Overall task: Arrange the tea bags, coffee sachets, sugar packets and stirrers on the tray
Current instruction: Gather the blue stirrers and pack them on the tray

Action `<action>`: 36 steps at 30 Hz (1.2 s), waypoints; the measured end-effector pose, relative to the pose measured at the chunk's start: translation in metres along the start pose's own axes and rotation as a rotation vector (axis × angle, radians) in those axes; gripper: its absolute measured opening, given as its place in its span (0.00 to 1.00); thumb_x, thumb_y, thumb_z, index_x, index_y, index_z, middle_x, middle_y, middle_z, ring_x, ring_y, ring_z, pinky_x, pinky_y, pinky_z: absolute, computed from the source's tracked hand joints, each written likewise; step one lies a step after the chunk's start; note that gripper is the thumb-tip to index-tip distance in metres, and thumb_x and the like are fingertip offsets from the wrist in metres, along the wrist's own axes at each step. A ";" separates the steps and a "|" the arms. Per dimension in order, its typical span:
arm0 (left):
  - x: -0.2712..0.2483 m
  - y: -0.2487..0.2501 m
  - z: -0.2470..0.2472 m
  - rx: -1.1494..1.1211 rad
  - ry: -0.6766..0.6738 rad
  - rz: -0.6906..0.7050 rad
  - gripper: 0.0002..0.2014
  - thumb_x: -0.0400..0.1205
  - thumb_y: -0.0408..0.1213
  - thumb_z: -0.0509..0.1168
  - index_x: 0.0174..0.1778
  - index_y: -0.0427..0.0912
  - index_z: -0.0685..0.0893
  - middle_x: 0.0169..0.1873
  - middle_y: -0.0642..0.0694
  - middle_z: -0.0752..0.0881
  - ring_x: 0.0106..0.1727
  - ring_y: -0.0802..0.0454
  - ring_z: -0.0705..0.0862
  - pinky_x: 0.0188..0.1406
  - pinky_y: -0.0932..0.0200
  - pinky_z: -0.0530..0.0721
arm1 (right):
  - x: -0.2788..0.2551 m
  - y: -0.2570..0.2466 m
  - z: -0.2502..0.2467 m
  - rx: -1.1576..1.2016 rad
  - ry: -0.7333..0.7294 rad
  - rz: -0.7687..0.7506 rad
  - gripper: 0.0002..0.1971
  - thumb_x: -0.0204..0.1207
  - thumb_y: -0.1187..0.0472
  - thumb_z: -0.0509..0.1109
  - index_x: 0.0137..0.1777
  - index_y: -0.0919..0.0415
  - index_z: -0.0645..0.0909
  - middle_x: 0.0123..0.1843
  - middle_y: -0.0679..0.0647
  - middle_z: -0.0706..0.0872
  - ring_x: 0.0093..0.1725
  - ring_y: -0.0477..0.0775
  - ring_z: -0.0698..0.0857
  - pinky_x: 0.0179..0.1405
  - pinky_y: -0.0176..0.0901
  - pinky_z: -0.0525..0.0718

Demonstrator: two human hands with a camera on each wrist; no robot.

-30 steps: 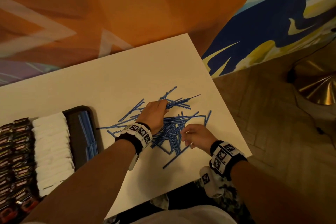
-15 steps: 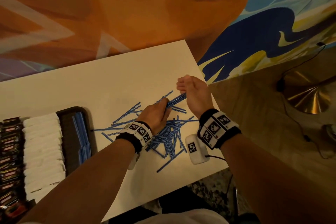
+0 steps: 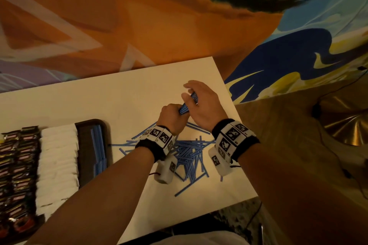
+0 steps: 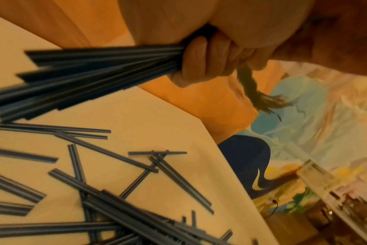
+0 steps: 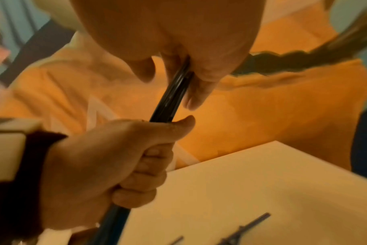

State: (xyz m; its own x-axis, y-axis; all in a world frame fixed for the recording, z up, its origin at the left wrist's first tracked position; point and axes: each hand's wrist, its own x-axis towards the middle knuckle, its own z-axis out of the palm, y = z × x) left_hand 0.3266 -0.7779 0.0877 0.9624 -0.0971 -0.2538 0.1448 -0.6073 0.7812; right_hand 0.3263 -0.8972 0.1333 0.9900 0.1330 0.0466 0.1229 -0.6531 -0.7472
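**Stirrers getting bundled**

White table: tray sits at 9 o'clock, loose stirrers at center. Left hand fists around a stirrer bundle; right hand pinches its far end at 1 o'clock.

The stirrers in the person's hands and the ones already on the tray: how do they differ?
The held stirrers are a bunch lifted above the table, gripped in the left hand with the right hand at the far end; the tray stirrers lie flat in the black tray. The held bunch splays at its free end; the tray ones lie parallel. Both are thin blue sticks.
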 end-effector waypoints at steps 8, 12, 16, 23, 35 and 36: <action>0.004 0.024 -0.040 -0.795 0.225 -0.162 0.22 0.85 0.41 0.64 0.25 0.46 0.64 0.15 0.51 0.63 0.15 0.53 0.58 0.20 0.61 0.58 | -0.021 0.016 0.021 0.733 0.048 0.588 0.23 0.82 0.37 0.55 0.63 0.51 0.80 0.66 0.49 0.81 0.67 0.52 0.79 0.73 0.57 0.75; -0.002 0.040 -0.058 -1.017 0.303 -0.168 0.22 0.85 0.39 0.62 0.27 0.46 0.62 0.15 0.52 0.60 0.17 0.54 0.55 0.23 0.57 0.52 | -0.035 0.005 0.038 0.889 -0.227 0.864 0.31 0.83 0.37 0.55 0.69 0.63 0.76 0.65 0.56 0.79 0.56 0.55 0.79 0.60 0.50 0.80; -0.007 0.046 -0.070 -1.053 0.365 -0.138 0.21 0.86 0.40 0.62 0.28 0.45 0.63 0.15 0.53 0.61 0.16 0.54 0.57 0.20 0.61 0.53 | -0.035 -0.017 0.040 1.097 -0.337 0.990 0.32 0.82 0.38 0.57 0.66 0.68 0.76 0.46 0.59 0.80 0.27 0.51 0.77 0.26 0.39 0.81; -0.020 0.047 -0.073 -1.015 0.371 -0.102 0.22 0.83 0.45 0.67 0.27 0.46 0.64 0.15 0.52 0.60 0.17 0.53 0.57 0.19 0.60 0.55 | -0.024 -0.042 0.031 1.247 -0.413 1.001 0.27 0.86 0.48 0.58 0.69 0.73 0.74 0.50 0.66 0.82 0.41 0.60 0.84 0.35 0.45 0.85; -0.040 0.034 -0.070 -0.928 0.352 -0.079 0.21 0.81 0.42 0.69 0.27 0.45 0.66 0.14 0.49 0.64 0.16 0.52 0.60 0.18 0.63 0.59 | -0.029 -0.065 0.027 1.415 -0.484 0.919 0.30 0.86 0.42 0.54 0.62 0.74 0.76 0.61 0.68 0.85 0.58 0.62 0.86 0.53 0.51 0.88; -0.043 0.031 -0.070 -0.899 0.356 -0.083 0.22 0.81 0.43 0.69 0.26 0.45 0.66 0.14 0.49 0.65 0.17 0.52 0.61 0.19 0.62 0.60 | -0.029 -0.068 0.027 1.404 -0.494 0.897 0.32 0.86 0.41 0.53 0.65 0.74 0.76 0.63 0.68 0.85 0.61 0.62 0.85 0.57 0.53 0.86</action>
State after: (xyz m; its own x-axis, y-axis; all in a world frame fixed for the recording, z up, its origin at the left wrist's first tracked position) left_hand 0.3060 -0.7377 0.1629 0.9330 0.2528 -0.2562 0.1952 0.2428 0.9502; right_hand 0.2877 -0.8360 0.1651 0.5657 0.4931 -0.6609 -0.8211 0.4104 -0.3966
